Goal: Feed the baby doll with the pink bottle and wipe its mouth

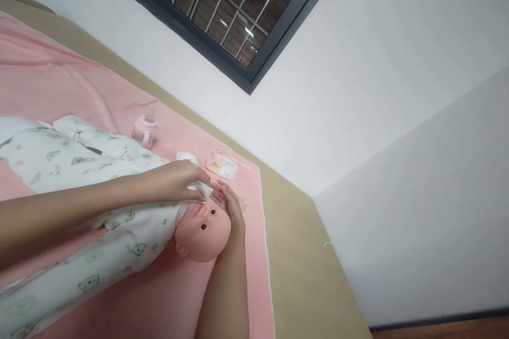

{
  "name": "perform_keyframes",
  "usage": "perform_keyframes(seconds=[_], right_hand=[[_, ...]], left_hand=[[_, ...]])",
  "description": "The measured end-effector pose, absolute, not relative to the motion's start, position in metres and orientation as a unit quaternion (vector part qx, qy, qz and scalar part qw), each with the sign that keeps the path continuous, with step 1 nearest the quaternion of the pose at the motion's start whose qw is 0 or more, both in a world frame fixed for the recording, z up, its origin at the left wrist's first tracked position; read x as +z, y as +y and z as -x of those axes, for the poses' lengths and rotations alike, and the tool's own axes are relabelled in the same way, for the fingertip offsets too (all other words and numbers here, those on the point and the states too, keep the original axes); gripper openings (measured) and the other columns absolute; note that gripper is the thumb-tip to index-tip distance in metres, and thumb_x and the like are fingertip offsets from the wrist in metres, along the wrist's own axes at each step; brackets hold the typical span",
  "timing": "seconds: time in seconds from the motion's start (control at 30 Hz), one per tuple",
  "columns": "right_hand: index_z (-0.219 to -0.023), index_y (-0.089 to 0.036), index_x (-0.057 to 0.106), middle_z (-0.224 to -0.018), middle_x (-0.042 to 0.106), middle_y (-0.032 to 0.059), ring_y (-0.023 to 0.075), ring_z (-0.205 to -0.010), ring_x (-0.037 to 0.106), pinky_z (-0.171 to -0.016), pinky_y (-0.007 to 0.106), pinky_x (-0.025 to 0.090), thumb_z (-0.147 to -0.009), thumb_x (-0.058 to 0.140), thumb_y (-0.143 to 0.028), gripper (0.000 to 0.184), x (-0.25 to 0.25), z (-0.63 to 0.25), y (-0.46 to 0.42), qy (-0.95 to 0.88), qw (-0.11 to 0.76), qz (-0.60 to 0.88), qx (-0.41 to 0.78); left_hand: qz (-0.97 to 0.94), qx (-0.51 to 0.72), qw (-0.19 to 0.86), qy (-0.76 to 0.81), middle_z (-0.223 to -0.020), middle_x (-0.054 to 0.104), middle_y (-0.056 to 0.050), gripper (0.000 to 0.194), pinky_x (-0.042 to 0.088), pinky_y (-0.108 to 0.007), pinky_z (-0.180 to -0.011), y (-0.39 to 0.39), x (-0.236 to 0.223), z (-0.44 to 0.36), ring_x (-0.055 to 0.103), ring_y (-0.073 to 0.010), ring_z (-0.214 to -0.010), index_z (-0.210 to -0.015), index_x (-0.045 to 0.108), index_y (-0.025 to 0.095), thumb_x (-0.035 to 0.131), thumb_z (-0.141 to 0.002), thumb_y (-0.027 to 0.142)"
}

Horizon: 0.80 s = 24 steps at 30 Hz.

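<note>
A baby doll [209,235] lies on its back on a pink cloth, dressed in a white suit with green and pink animal prints. My left hand [178,177] pinches a small white wipe [202,189] beside the doll's mouth and cheek. From below, my right hand [233,204] curves round the far side of the doll's head, palm toward it, with the fingers stretched out. Part of that palm is hidden behind the head and the wipe.
On the pink cloth [178,132] stand a pink baby bottle [145,130] and a small clear plastic packet [221,164]. A white piece [186,158] lies behind my left hand. A tan surface edge [302,254] meets the white wall, under a barred window [222,10].
</note>
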State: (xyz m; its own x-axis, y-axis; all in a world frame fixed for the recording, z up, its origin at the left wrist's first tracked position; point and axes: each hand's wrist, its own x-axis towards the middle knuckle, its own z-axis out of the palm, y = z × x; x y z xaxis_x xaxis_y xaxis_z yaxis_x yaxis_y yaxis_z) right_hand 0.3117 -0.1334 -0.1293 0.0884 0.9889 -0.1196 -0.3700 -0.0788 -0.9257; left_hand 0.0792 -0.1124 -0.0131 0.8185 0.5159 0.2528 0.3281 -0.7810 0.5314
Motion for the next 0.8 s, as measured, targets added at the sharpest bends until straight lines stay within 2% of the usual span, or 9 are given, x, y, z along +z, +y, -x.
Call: perform_keyframes(seconds=[0.27,0.63,0.8], right_hand=[[-0.107,-0.020,0.060,-0.111,0.066,0.0079,0.0217,-0.105,0.062,-0.102,0.040,0.043,-0.073,0.068,-0.038,0.039,-0.1329,-0.3138,-0.1320,-0.350,0.585,0.441,0.584],[-0.107,-0.020,0.060,-0.110,0.066,0.0076,0.0225,-0.104,0.063,-0.102,0.042,0.043,-0.074,0.067,-0.037,0.037,-0.1340,-0.3143,-0.1320,-0.354,0.585,0.439,0.583],[-0.108,-0.020,0.059,-0.111,0.066,0.0072,0.0221,-0.105,0.062,-0.103,0.042,0.042,-0.075,0.067,-0.037,0.038,-0.1347,-0.3150,-0.1306,-0.361,0.586,0.430,0.585]], left_hand=[[-0.923,0.152,0.291,0.201,-0.074,0.066,0.001,0.015,0.035,-0.022,-0.058,-0.1233,-0.0093,-0.0782,0.058,-0.0148,-0.067,-0.079,0.068,0.021,0.054,-0.074,0.022],[-0.927,0.172,0.269,0.198,-0.073,0.065,0.001,0.012,0.034,-0.022,-0.060,-0.1234,-0.0101,-0.0808,0.057,-0.0145,-0.068,-0.072,0.064,0.019,0.052,-0.074,0.018],[-0.931,0.194,0.232,0.206,-0.078,0.066,0.001,0.016,0.036,-0.022,-0.064,-0.1207,-0.0178,-0.0841,0.058,-0.0158,-0.074,-0.076,0.066,0.019,0.052,-0.071,0.012]])
